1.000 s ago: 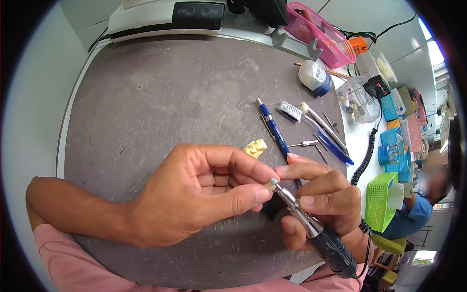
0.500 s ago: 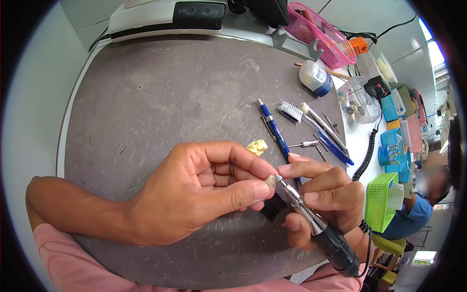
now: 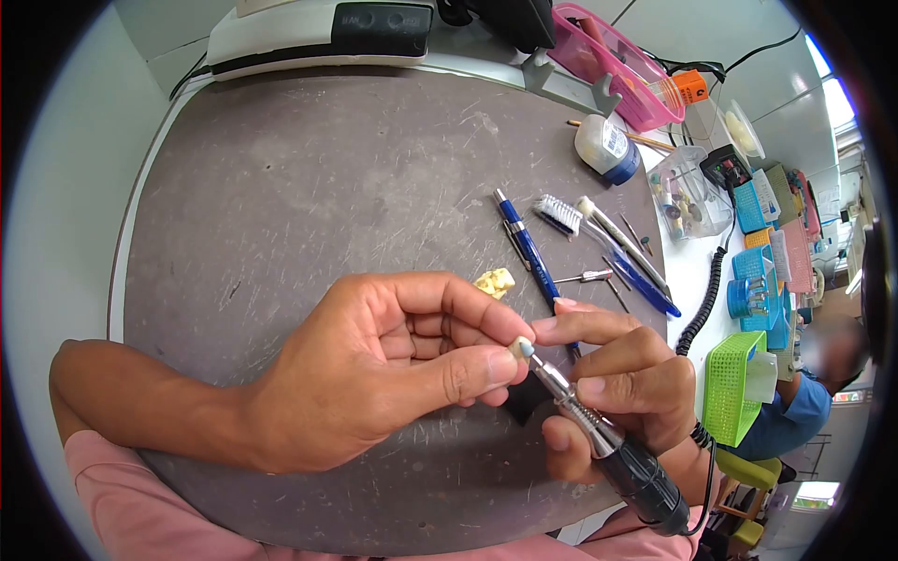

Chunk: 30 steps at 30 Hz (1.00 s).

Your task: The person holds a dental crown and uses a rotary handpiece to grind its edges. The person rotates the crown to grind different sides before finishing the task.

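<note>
Between thumb and forefinger of the left hand (image 3: 379, 383), a small pale piece (image 3: 516, 345) sits pinched, seemingly so its edge faces the light-blue tip (image 3: 527, 349) right beside it. The right hand (image 3: 645, 374) grips the handpiece (image 3: 610, 438) pen-like, likely for fine control, its forefinger close against the left fingertips, perhaps as a brace. Just beyond the left forefinger lies a yellowish lump (image 3: 494, 282).

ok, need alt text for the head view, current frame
A person's left hand pinches a small pale piece at the blue-grey tip of a corded rotary handpiece held in the right hand. Beyond them, a yellowish lump and a blue pen lie on a scratched grey-brown worktop.
</note>
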Motion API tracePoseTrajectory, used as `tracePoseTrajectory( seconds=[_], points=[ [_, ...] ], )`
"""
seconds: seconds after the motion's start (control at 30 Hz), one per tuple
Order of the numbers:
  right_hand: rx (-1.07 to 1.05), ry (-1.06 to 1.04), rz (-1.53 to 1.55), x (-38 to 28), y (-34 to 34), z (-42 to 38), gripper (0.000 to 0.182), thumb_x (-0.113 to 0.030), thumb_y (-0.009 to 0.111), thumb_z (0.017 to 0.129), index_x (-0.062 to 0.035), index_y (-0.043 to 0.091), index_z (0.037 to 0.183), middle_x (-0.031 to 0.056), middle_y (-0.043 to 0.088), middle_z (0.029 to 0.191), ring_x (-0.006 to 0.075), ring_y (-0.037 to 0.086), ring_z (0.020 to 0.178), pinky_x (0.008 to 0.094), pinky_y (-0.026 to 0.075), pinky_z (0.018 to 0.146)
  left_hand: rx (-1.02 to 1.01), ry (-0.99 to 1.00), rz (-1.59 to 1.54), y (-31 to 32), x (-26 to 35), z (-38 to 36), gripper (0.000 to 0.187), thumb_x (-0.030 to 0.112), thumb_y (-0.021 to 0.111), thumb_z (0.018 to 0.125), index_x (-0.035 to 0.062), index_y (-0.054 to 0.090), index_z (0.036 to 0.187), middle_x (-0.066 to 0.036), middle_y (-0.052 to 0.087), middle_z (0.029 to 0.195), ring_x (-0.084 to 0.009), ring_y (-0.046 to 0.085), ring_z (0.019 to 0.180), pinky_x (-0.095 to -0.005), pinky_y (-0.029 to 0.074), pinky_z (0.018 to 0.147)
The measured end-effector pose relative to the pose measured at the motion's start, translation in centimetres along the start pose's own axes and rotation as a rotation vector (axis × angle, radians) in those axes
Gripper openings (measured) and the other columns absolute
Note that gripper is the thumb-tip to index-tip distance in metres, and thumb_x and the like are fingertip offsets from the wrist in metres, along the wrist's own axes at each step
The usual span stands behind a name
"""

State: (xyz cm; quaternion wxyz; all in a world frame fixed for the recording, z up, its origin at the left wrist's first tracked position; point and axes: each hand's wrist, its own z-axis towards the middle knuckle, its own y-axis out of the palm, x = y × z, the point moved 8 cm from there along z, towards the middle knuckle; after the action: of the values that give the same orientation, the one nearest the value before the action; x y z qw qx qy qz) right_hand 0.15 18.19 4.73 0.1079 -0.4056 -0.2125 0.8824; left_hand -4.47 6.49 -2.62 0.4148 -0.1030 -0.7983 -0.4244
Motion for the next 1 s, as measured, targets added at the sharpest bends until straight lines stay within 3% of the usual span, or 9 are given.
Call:
tracePoseTrajectory(
  seconds=[1.0],
  points=[
    [-0.029, 0.013, -0.020, -0.16, 0.21, 0.10, 0.036, -0.005, 0.078, 0.065, -0.0046, 0.052, 0.090, 0.0087, 0.058, 0.075, 0.0335, 0.065, 0.088, 0.0466, 0.053, 0.081, 0.018, -0.019, 0.018, 0.05, 0.07, -0.13, 0.021, -0.002, 0.061, 0.083, -0.0058, 0.055, 0.103, -0.015, 0.064, 0.091, -0.0137, 0.064, 0.081, -0.0220, 0.053, 0.074]
  ],
)
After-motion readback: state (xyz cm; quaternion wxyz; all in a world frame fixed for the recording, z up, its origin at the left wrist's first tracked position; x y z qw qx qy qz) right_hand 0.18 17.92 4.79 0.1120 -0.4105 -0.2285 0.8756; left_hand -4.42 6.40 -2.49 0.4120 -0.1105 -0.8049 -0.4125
